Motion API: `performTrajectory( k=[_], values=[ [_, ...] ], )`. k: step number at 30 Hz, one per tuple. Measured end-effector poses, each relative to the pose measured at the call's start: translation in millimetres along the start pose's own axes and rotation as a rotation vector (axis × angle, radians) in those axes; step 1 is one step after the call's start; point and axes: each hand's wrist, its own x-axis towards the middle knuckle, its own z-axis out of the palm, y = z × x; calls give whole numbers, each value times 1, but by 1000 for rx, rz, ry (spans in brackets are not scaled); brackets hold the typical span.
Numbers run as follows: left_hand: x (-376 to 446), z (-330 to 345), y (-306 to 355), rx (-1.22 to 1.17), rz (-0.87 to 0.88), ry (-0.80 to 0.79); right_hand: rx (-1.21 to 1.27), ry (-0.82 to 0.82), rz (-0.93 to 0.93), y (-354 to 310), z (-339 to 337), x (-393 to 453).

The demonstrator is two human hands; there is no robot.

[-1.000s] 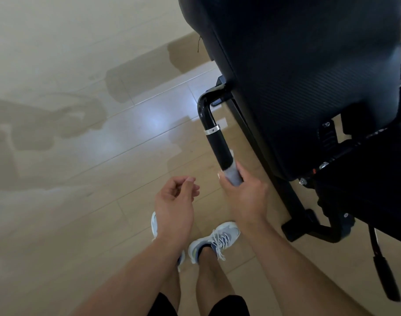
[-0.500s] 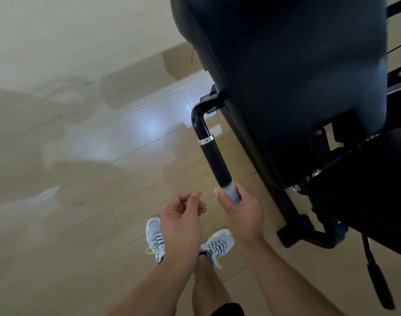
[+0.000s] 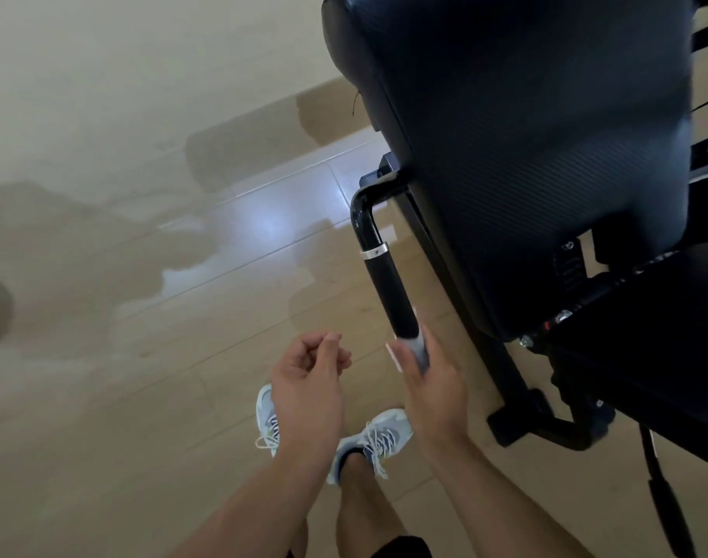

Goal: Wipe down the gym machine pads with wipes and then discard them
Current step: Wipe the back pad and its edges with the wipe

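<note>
Wiping the handle grip (image 3: 390, 294) with a wipe (image 3: 420, 352) wrapped at its lower end, my right hand (image 3: 428, 380) has its fingers curled round both. Best to keep firm pressure, twisting while sliding up toward the silver ring (image 3: 374, 251). My left hand (image 3: 308, 380) hangs loosely curled, holding nothing. No brand or writing is readable on the back pad (image 3: 545, 134).

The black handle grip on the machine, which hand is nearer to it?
The right hand: its fingers curl round the lower end of the handle grip with a wipe between. The left hand hangs apart to the left, loosely curled, holding nothing.
</note>
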Motion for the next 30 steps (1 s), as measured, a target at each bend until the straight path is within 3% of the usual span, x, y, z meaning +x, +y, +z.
performTrajectory(
  k=[3,7,10,17,25,30],
  values=[
    [1,1,-1,-9,1,-4,-32,-12,31,-7,4,15],
    [0,1,-7,-6,0,8,-123,25,-225,-71,21,78],
    [-4,-2,-12,9,-6,12,-117,23,-303,-76,22,91],
    [-8,-13,-11,22,8,2,-205,-46,-107,8,0,23],
    [-7,-16,-20,46,16,-1,-84,-82,-224,-94,17,107],
    [-18,-24,-21,80,9,-19,-77,-84,-158,-57,14,83]
  ],
)
